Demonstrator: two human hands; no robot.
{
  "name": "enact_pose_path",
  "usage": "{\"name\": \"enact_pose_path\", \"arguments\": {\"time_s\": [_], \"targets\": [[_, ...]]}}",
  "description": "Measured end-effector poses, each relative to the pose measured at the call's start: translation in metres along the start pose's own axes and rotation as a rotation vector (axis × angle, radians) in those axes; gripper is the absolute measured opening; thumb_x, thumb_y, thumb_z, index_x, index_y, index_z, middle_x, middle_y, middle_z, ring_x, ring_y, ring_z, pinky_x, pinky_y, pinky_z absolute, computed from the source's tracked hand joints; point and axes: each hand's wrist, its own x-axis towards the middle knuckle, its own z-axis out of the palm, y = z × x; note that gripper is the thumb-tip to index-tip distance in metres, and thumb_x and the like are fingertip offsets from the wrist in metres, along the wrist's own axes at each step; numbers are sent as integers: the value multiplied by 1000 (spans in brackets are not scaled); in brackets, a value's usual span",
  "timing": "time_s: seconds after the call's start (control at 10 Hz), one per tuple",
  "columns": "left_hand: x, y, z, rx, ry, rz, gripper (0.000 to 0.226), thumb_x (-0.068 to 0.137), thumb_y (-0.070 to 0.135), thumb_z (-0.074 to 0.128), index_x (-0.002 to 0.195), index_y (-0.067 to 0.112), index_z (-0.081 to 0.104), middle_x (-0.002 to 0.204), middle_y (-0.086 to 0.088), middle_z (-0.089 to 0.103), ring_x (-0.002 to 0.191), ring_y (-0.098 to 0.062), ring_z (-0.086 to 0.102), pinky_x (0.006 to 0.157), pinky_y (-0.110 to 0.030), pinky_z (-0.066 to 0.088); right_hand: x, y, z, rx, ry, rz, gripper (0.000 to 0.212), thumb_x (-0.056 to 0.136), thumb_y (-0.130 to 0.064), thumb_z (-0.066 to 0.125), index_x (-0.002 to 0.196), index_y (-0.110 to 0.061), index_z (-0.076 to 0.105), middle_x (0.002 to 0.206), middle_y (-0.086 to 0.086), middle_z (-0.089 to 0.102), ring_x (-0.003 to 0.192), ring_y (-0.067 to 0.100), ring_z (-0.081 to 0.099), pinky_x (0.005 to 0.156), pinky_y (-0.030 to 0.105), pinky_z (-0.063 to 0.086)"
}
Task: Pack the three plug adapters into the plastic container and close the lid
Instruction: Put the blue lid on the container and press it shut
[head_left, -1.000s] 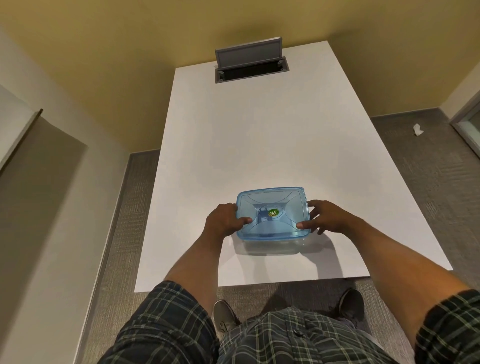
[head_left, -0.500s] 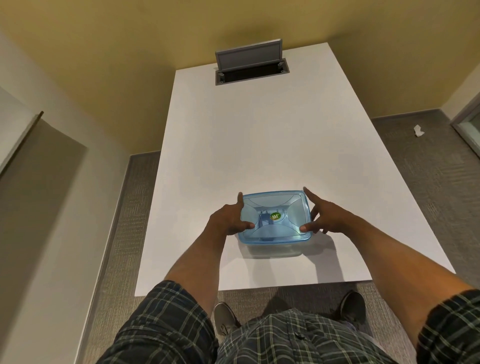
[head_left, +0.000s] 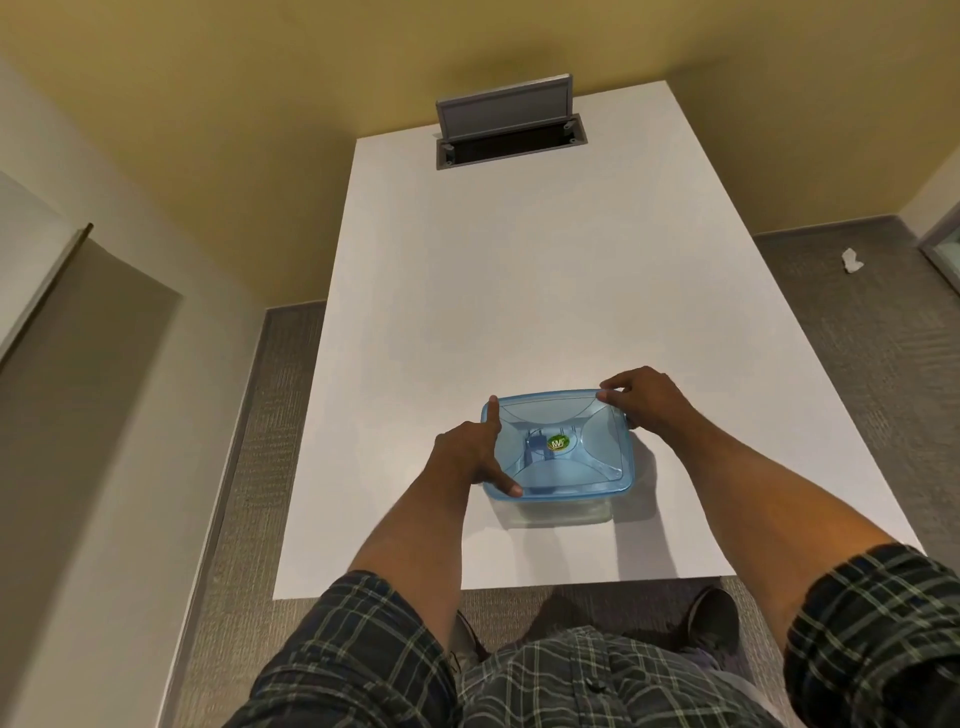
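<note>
A clear plastic container (head_left: 558, 512) stands near the front of the white table (head_left: 519, 291), with its translucent blue lid (head_left: 576, 457) on top. A dark plug adapter (head_left: 535, 447) shows dimly through the lid beside a green sticker; other adapters cannot be made out. My left hand (head_left: 467, 457) lies against the lid's left edge, forefinger on the far left corner and thumb on the near left corner. My right hand (head_left: 644, 402) presses fingertips on the lid's far right corner.
A grey cable hatch (head_left: 511, 122) stands open at the table's far end. Grey carpet surrounds the table, with a crumpled white scrap (head_left: 852, 260) on the floor at right. My shoes show under the table's front edge.
My right hand has moved from the lid's right side up to its far right corner. My left hand has spread along the left edge, forefinger reaching the far corner.
</note>
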Motion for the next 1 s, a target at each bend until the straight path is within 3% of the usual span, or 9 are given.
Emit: {"name": "enact_pose_path", "arguments": {"time_s": [0.1,0.2,0.5,0.6,0.7,0.8,0.9,1.0], "targets": [[1,3,2,0,16,-17,153,58,59,89,158,19,-20,134,-12,62,123,-32,58,100,-45,50,8,6,3,70,6,101,31,84,-32,79,86,-1,75,69,9,64,51,21,61,52,29,55],[2,3,2,-26,20,-21,154,57,57,90,158,20,-20,134,-11,63,123,-32,58,99,-43,51,13,11,4,92,17,170,44,78,-37,82,75,5,69,61,12,62,49,26,63,61,40,58],[0,4,2,-64,21,-52,154,56,57,91,158,24,-21,136,-12,61,123,-32,58,98,-42,52,20,7,5,110,47,220,44,70,-42,84,57,-8,58,53,11,62,51,31,65,58,37,50],[-1,6,0,-50,20,-51,152,59,56,90,158,24,-21,137,-13,61,123,-32,58,97,-40,51,18,8,6,102,51,224,45,65,-48,82,58,-9,61,56,12,66,55,35,69,59,39,52],[-5,8,-4,-13,6,-47,150,62,58,88,157,23,-23,137,-15,61,123,-33,59,97,-40,50,14,3,5,39,40,217,47,64,-53,78,61,-8,65,60,12,71,58,34,73,70,46,59],[-8,10,-6,56,13,-64,150,62,64,85,158,21,-21,138,-15,59,122,-33,60,98,-42,49,11,-8,2,-93,37,212,44,71,-53,74,69,-10,68,69,8,74,63,29,74,75,42,59],[-17,16,-13,242,185,-36,139,63,79,73,160,10,2,144,-15,47,124,-34,55,101,-44,44,-1,-27,1,-350,85,181,36,83,-51,64,94,-17,68,100,4,72,93,29,69,77,32,48],[-21,18,-17,260,351,-6,122,74,81,60,157,3,14,152,-16,38,130,-34,49,104,-45,41,-12,-27,3,-512,168,59,36,92,-45,58,114,-18,65,116,3,66,108,28,63,79,33,44]]}}
